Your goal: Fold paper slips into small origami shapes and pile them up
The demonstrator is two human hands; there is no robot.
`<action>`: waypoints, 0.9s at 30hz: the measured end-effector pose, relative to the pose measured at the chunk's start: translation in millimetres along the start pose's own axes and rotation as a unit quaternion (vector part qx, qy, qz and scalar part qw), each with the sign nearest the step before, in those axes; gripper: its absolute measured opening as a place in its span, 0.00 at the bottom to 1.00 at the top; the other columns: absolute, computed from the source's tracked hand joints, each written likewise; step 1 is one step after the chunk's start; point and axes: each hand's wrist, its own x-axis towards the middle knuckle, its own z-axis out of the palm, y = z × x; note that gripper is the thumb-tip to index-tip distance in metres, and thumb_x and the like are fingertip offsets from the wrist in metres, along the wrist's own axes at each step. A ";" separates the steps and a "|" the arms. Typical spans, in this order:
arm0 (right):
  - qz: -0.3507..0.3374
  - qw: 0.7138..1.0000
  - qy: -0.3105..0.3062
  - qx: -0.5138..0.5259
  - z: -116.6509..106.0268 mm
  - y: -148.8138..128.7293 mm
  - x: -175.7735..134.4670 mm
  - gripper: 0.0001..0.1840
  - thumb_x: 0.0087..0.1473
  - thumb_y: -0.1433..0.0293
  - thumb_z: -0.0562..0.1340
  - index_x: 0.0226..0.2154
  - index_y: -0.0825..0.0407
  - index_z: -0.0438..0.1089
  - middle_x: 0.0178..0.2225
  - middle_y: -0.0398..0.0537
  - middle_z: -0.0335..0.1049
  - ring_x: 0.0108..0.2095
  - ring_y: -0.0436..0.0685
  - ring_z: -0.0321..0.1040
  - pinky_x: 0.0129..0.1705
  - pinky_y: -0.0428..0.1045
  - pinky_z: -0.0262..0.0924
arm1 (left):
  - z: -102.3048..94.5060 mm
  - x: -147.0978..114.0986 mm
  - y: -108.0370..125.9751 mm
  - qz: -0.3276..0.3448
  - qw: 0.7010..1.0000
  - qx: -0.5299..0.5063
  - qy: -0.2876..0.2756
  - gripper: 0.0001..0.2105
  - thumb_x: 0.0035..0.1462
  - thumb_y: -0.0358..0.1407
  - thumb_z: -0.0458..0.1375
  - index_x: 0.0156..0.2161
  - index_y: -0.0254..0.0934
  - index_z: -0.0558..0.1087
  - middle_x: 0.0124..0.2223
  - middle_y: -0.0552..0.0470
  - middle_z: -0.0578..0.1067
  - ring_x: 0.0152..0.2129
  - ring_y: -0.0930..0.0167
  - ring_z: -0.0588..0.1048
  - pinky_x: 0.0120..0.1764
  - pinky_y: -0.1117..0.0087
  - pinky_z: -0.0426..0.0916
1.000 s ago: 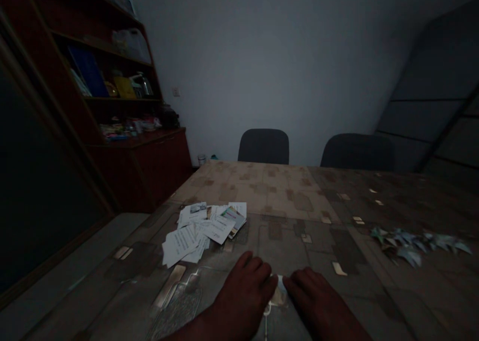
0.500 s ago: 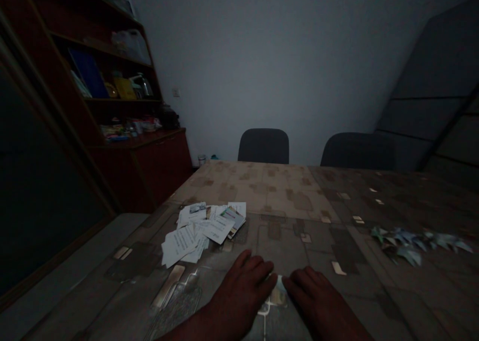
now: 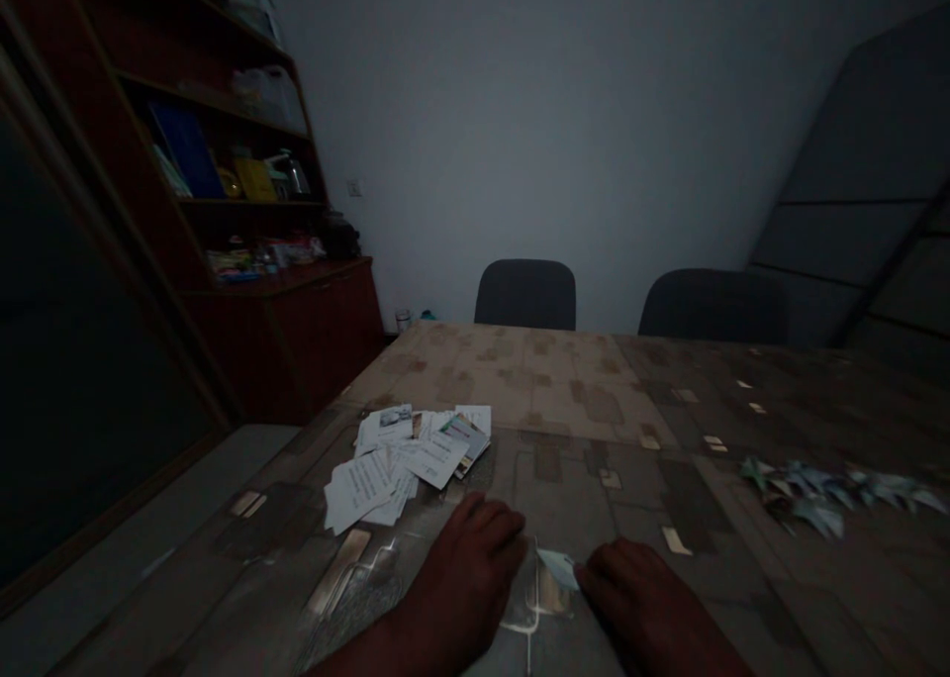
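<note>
In the head view, my right hand [image 3: 642,588] pinches one end of a small pale folded paper [image 3: 558,568] near the table's front edge. The paper's other end points left, towards my left hand [image 3: 475,573]. That hand rests a little way off with its fingers curled together, and I see nothing in them. A loose pile of printed paper cards [image 3: 363,489] lies beyond it to the left. Far to the right, several folded paper pieces [image 3: 820,509] sit in a bunched row.
Under everything spreads a patterned tablecloth [image 3: 534,370]. Behind the table stand two dark chairs [image 3: 525,293], one on the right [image 3: 712,303]. A red-brown shelf cabinet [image 3: 327,311] with assorted goods is at the left.
My left hand has let go of the folded paper and drawn slightly left. The paper stays in my right hand, which has shifted a little right and tilted it.
</note>
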 end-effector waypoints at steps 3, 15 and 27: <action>0.028 0.999 -0.002 0.031 -2.0 0.1 2.9 0.11 0.53 0.79 0.60 0.37 0.50 0.71 0.34 0.49 0.71 0.33 0.59 0.66 0.35 0.50 0.57 | -2.8 1.2 -1.2 -0.026 0.997 -0.069 0.027 0.14 0.57 0.23 0.53 0.47 0.35 0.72 0.45 0.44 0.75 0.42 0.63 0.70 0.48 0.58 0.64; 0.185 0.966 -0.047 0.173 -14.4 -4.9 27.1 0.12 0.51 0.74 0.61 0.40 0.48 0.71 0.40 0.48 0.73 0.42 0.61 0.68 0.45 0.55 0.58 | 1.1 3.1 1.1 -0.089 0.975 -0.189 0.082 0.14 0.56 0.23 0.51 0.44 0.35 0.74 0.40 0.46 0.76 0.39 0.64 0.72 0.44 0.61 0.67; 0.283 0.812 0.008 0.511 -3.7 -10.5 45.6 0.11 0.45 0.66 0.62 0.22 0.50 0.58 0.19 0.35 0.56 0.22 0.49 0.53 0.25 0.44 0.47 | 2.3 11.7 9.7 -0.319 0.833 -0.446 0.072 0.19 0.46 0.31 0.60 0.46 0.30 0.75 0.41 0.43 0.78 0.37 0.63 0.75 0.43 0.63 0.67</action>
